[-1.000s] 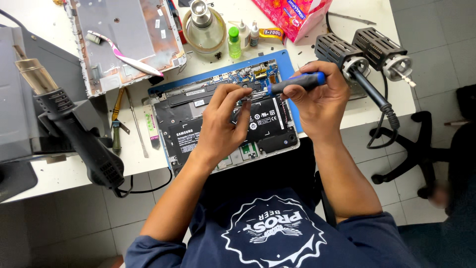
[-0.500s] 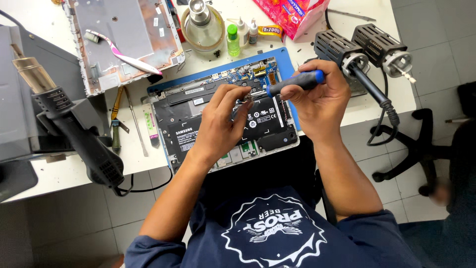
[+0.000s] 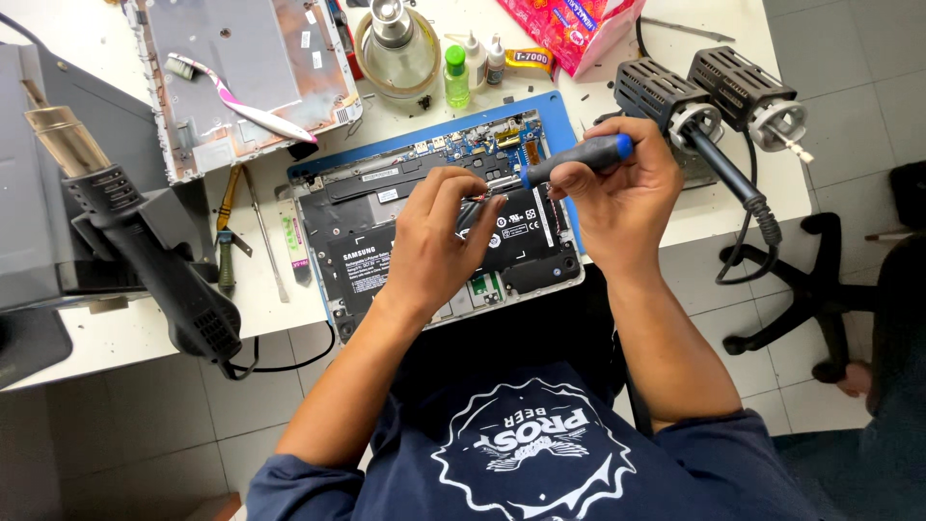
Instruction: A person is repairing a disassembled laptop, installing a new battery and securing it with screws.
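Note:
An opened laptop [image 3: 386,246] lies on a blue mat [image 3: 540,106], its black battery and circuit board exposed. My left hand [image 3: 439,236] rests over the middle of the laptop, fingertips pinching at a small part near the board. My right hand [image 3: 617,188] grips a screwdriver [image 3: 579,156] with a black and blue handle, its tip pointing left toward my left fingertips. The tip itself is hard to make out.
A removed laptop cover [image 3: 241,77] with a toothbrush [image 3: 241,101] on it lies at the back left. A hot air gun [image 3: 145,251] stands at the left. Small bottles [image 3: 458,72], a round glass jar [image 3: 395,48], a pink packet [image 3: 579,29], two black lamp heads [image 3: 704,92] and tweezers [image 3: 262,236] surround the mat.
My hands have stayed on the laptop. The right hand with the screwdriver has shifted only slightly.

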